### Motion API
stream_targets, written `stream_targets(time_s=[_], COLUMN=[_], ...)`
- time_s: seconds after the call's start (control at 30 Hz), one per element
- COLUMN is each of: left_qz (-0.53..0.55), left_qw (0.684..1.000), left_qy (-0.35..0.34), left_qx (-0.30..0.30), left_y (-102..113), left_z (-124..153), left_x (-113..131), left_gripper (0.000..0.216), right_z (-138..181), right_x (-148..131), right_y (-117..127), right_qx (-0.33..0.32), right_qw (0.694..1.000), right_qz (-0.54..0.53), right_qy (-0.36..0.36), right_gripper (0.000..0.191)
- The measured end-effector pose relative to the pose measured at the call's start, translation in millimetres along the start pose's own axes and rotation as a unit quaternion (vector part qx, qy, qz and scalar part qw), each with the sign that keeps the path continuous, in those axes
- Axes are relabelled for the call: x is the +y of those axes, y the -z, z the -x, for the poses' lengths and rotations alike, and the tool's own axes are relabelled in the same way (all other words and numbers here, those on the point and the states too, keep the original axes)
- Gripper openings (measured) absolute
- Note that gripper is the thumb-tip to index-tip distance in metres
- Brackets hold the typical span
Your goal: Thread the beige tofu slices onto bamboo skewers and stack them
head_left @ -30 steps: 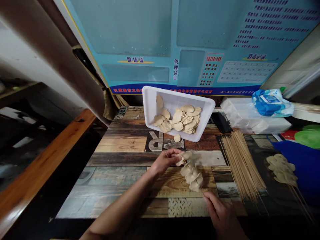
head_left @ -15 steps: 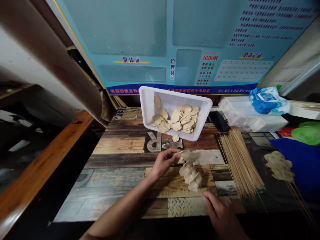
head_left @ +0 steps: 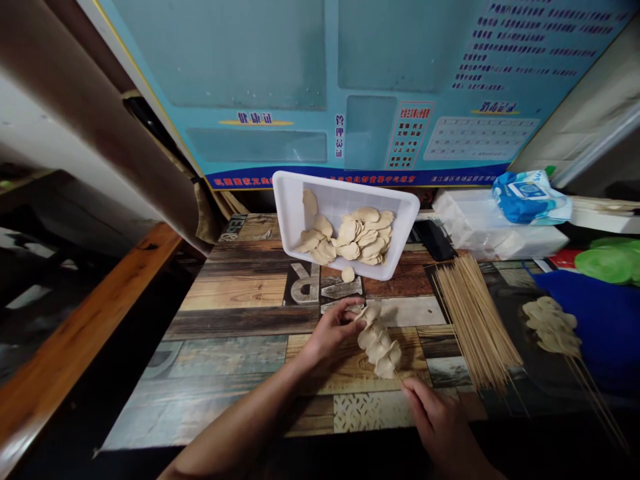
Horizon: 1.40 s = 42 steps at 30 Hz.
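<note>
My left hand (head_left: 334,328) pinches the topmost pale slice on a bamboo skewer (head_left: 379,340) that carries several beige round slices. My right hand (head_left: 434,417) is closed on the skewer's lower end, near the table's front edge. Behind them a white plastic tray (head_left: 295,203) leans tilted against the wall and holds several more slices (head_left: 353,241). One loose slice (head_left: 348,274) lies on the table just in front of the tray.
A bundle of bare bamboo skewers (head_left: 475,320) lies to the right. Finished skewers (head_left: 553,325) rest on a blue surface (head_left: 600,320) at far right. A black phone (head_left: 433,239), white packets (head_left: 493,233), a blue wipes pack (head_left: 530,197) and a wooden bench (head_left: 75,333) surround the patterned table.
The left hand has pressed the top slice down the skewer, bunching the slices closer together. The right hand keeps its hold on the skewer's end. The view has tipped slightly.
</note>
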<state>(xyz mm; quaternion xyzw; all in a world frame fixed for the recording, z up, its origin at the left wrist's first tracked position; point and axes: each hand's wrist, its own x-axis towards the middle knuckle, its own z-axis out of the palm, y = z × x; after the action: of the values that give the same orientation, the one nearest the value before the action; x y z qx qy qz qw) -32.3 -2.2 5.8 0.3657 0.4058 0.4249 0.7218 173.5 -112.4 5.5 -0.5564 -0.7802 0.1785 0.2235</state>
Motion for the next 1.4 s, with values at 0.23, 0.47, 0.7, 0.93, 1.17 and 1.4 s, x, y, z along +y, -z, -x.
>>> stream_targets(time_s=[0.23,0.47,0.7,0.93,1.17,1.4], left_qz=[0.149,0.148,0.15,0.129,0.075,0.031], left_qw=[0.98,0.976,0.973,0.975,0.978,0.977], left_qy=[0.121,0.151,0.161,0.173,0.195,0.21], left_qx=[-0.052,-0.053,-0.074,-0.059,0.01,0.039], left_y=[-3,-5,-3,-8,-14,-18], left_z=[0,2,2,8,11,13], left_x=[-9,-8,-17,-10,2,10], left_gripper=[0.028,0.026,0.026,0.024,0.048,0.059], right_z=[4,7,9,3,14,38], right_x=[5,7,12,1,58,141], right_y=[-5,-5,-11,5,99,172], right_qx=[-0.007,-0.039,-0.07,-0.087,0.023,0.071], right_qw=[1.0,0.999,0.997,0.991,0.94,0.848], right_qz=[0.012,0.011,0.003,0.063,0.211,0.299], right_qy=[0.021,-0.001,-0.04,-0.078,-0.265,-0.432], right_gripper=[0.033,0.036,0.033,0.03,0.032,0.023])
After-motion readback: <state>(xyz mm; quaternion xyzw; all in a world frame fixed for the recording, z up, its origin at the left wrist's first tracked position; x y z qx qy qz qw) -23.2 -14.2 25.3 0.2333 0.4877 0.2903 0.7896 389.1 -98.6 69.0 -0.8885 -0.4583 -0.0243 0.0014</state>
